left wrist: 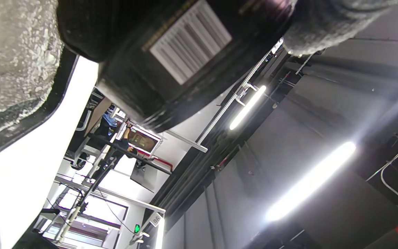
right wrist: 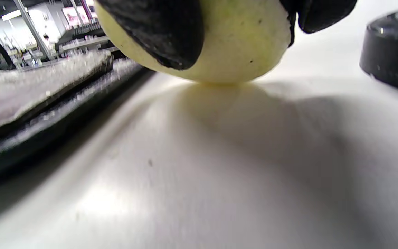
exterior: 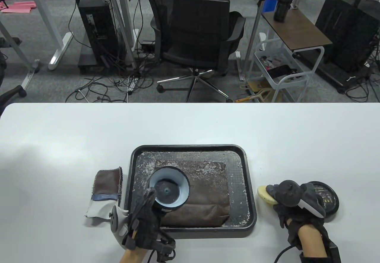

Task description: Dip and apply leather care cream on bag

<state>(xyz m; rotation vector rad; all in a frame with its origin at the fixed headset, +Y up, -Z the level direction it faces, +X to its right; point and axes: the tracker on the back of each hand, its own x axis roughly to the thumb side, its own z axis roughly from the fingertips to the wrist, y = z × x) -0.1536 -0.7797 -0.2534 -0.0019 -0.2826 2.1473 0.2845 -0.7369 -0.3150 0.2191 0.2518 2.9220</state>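
Left hand is wrapped around the cream jar, holding it up and tipped so the open mouth faces the table camera; light-blue inner wall, dark contents low in the bottom. Left wrist view shows the jar's black underside with a barcode label right against the fingers, so the grip sits on the lower body. Judgement: rigid plastic jar, light, smooth-walled, so hold around the base as now and keep it tilted toward the other hand for access. Right hand pinches a pale yellow sponge applicator, fingertips curled over its top; right wrist view shows its rounded underside touching or just above the table, cannot tell which. Sponge looks soft and compressible: pinch by the upper edge and leave the lower face free to load cream. The jar's black lid lies flat just beyond the right hand's knuckles. The bag, brown leather, lies flat in the black tray directly ahead of the left hand, partly hidden under the raised jar. Leather looks limp and flexible, flecked with pale residue; likely needs light pressure, the tray floor backing it. A folded cloth lies just outboard of the left hand.
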